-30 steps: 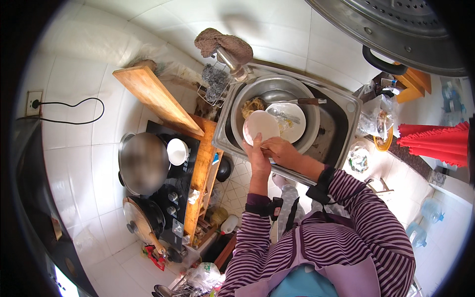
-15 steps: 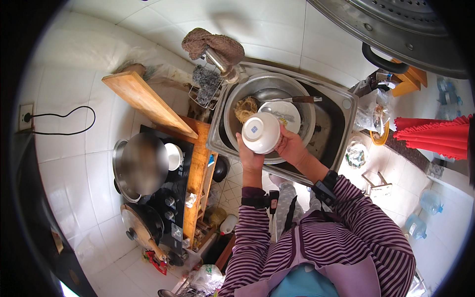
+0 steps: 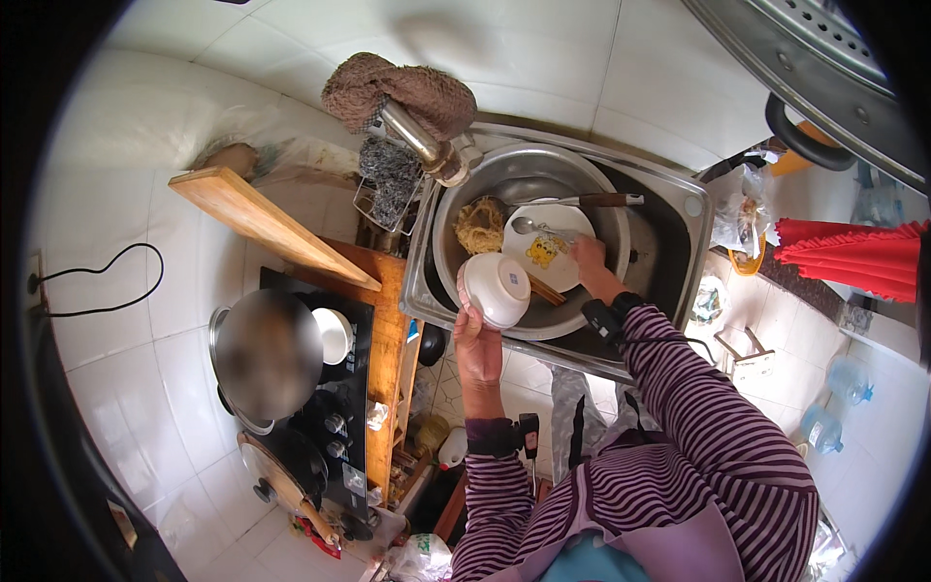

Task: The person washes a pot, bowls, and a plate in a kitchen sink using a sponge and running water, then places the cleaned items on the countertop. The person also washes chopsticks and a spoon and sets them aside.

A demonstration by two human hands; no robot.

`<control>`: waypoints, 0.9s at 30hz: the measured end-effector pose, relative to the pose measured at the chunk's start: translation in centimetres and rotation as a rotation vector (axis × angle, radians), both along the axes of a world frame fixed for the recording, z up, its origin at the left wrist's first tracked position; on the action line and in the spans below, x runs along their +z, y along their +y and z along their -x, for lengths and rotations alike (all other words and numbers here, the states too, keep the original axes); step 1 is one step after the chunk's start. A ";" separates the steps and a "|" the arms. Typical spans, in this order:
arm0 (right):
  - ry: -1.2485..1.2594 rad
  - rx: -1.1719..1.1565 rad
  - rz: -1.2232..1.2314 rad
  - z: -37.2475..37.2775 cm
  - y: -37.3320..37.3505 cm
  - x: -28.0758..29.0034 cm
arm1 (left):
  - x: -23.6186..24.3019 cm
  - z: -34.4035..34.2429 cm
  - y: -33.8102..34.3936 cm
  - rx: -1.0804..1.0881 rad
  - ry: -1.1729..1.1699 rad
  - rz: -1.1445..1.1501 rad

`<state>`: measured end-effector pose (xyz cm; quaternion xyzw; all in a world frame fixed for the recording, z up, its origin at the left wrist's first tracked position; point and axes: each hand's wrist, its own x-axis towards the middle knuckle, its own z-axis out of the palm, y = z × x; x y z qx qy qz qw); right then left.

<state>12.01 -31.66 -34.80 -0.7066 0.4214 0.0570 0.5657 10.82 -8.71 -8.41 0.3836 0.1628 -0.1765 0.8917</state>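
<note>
My left hand [image 3: 476, 341] grips a white bowl [image 3: 497, 291] by its near side. The bowl is tipped over, with its base showing, at the basin's near-left rim. My right hand [image 3: 588, 262] is inside the metal basin [image 3: 452, 175], at the right of a white plate [image 3: 539, 209] with a yellow picture. Its fingers close at the handle end of a metal spoon [image 3: 524, 225]; other cutlery handles lie beside it, partly hidden. Wooden chopsticks [image 3: 548, 289] poke out beside the bowl. A tan fibrous scrubber [image 3: 478, 228] and a dark-handled ladle [image 3: 609, 200] lie in the basin.
The basin sits in a steel sink [image 3: 690, 209] below a tap [image 3: 412, 131] draped with a brown cloth [image 3: 398, 92]. To the left are a wire rack with steel wool [image 3: 390, 179], an upright wooden board [image 3: 272, 228] and a black stove [image 3: 296, 388] with pots. A large steamer [image 3: 805, 78] overhangs the upper right.
My right hand has let go of the bowl and reached to the right side of the plate. My left hand alone holds the bowl, lower and slightly left, uncovering the spoon and chopsticks.
</note>
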 end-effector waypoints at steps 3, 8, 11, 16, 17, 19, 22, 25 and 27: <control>-0.051 -0.402 0.084 -1.3 2.5 -1.0 | -1.5 0.1 0.8 0.010 -0.024 -0.036; -0.348 -0.483 -1.296 -1.9 6.1 5.9 | -2.9 0.4 1.0 0.059 -0.003 -0.005; -0.394 -0.319 -1.437 -2.6 6.6 13.1 | -3.0 0.3 0.6 0.066 -0.006 -0.014; -0.696 0.530 -0.265 -1.0 6.9 24.3 | -2.7 -1.3 -1.4 0.018 0.011 0.059; -0.685 0.580 -0.253 -0.7 7.5 25.7 | -2.6 -1.7 -2.0 0.012 0.041 0.067; -0.719 0.682 -0.076 -0.2 8.0 27.9 | -1.9 -2.1 -2.9 -0.044 -0.035 0.168; -0.849 0.806 0.482 -0.3 7.8 29.4 | -0.3 -2.0 -4.1 -0.073 -0.010 0.095; -0.825 0.835 0.675 -1.9 6.1 30.0 | 1.6 -1.3 -5.0 -0.185 -0.066 -0.067; -0.710 0.810 0.561 -3.4 4.7 30.3 | 3.0 -1.0 -5.1 -0.214 -0.108 -0.124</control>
